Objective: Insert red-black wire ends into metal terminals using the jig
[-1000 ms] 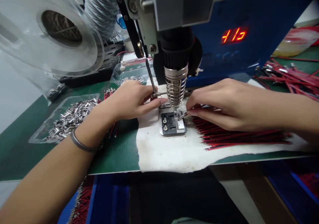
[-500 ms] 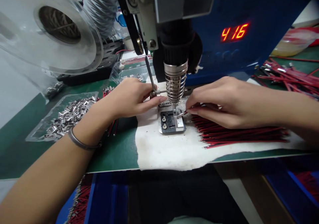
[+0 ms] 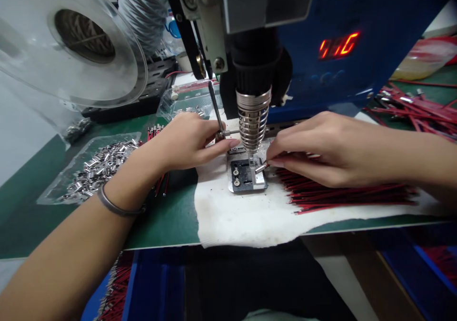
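Observation:
A blue machine (image 3: 357,78) has a spring-wrapped soldering tip (image 3: 253,128) pointing down at a small metal fixture (image 3: 246,175) on a white cloth (image 3: 250,216). My right hand (image 3: 321,147) pinches a thin red wire (image 3: 264,167) and holds its metal end against the fixture under the tip. My left hand (image 3: 189,140) rests curled just left of the tip, its fingertips by a thin metal rod (image 3: 217,116); what it holds, if anything, is hidden. A bundle of red wires (image 3: 342,192) lies under my right hand.
A clear bag of small silver metal sleeves (image 3: 96,168) lies at the left on the green mat (image 3: 167,221). A large clear reel (image 3: 71,40) stands behind it. More red wires (image 3: 421,109) are piled at the far right. The machine's red display (image 3: 338,45) glows.
The hands have stayed almost still; the wire end remains under the tip. The red display read 416 and its digits are now changing.

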Tool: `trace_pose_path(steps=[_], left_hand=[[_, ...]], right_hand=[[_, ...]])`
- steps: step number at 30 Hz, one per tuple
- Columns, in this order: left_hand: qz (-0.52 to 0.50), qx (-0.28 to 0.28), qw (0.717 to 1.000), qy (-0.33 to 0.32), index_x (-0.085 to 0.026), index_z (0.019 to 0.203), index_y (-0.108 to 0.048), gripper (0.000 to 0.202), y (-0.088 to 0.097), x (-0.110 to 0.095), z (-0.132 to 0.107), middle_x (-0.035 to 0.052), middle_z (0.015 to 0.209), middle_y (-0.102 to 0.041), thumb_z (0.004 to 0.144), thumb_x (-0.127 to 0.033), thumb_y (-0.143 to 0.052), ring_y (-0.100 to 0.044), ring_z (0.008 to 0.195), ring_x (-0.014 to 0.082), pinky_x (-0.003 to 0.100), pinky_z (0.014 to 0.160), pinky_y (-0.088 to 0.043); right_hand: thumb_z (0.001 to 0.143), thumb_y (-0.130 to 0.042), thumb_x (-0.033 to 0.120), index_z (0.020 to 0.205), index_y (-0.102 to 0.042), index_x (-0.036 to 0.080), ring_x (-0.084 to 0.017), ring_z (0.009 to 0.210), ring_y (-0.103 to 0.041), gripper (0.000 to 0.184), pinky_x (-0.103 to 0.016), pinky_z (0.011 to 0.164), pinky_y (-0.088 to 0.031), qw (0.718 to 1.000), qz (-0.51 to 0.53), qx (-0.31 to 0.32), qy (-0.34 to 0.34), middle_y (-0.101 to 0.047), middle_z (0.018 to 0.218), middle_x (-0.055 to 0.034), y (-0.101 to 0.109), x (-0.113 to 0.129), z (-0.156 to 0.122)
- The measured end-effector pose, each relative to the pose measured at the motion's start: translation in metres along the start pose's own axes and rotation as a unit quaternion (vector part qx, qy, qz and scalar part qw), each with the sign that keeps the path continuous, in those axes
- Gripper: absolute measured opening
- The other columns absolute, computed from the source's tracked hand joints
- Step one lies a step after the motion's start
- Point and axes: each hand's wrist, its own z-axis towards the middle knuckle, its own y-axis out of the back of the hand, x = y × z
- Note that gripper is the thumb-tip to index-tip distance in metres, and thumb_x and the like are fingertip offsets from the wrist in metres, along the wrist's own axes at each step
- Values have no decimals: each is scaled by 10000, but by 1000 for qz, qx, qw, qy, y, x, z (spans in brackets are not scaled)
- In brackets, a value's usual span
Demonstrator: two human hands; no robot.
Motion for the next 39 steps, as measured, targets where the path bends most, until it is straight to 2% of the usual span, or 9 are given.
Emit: trace_pose_path(steps=[4, 12, 22, 28, 32, 39], left_hand=[[18, 26, 999, 22, -196, 785, -651, 637, 0, -2, 2, 110, 757, -691, 1060, -693, -363, -569, 708, 211, 376, 730, -426], [-11, -31, 999, -24, -223, 746, -589, 594, -2, 3, 0, 61, 673, -635, 1070, -685, -402, -511, 636, 182, 367, 665, -382], [-8, 24, 999, 43, -236, 723, -452, 596, 7, -12, 2, 80, 681, -561, 971, -753, -289, -433, 655, 186, 394, 699, -347], [-6, 4, 1000, 22, -240, 700, -431, 566, 6, -10, 2, 53, 621, -484, 1007, -692, -283, -351, 602, 164, 382, 658, -288], [-12, -4, 1000, 11, -232, 716, -488, 626, 3, -7, 3, 70, 641, -551, 1005, -754, -299, -397, 617, 169, 368, 657, -309], [-4, 15, 999, 32, -227, 731, -495, 581, 2, -7, 3, 84, 684, -574, 986, -720, -321, -456, 656, 195, 385, 708, -344]], right_hand=[[1172, -510, 322, 1085, -779, 117, -126, 780, -698, 348, -280, 688, -420, 1000, -7, 9, -3, -787, 963, -82, 0, -1, 0], [1169, -484, 351, 1064, -783, 151, -148, 778, -702, 375, -310, 696, -440, 999, -8, 32, -23, -797, 961, -73, -1, -1, 2], [1167, -495, 325, 1054, -789, 131, -138, 770, -703, 370, -309, 686, -433, 1000, -1, 16, -7, -793, 942, -67, 1, -1, 1], [1171, -506, 307, 1077, -791, 122, -122, 768, -679, 352, -288, 695, -425, 1000, -10, 21, -8, -791, 953, -80, 2, 0, 1], [1169, -503, 314, 1079, -796, 123, -135, 770, -677, 361, -299, 700, -431, 1000, -6, 26, -8, -792, 961, -89, 2, 0, 1], [1172, -499, 353, 1074, -795, 137, -139, 775, -691, 379, -300, 696, -430, 1000, 0, 27, -14, -791, 960, -78, 2, 0, 1]])
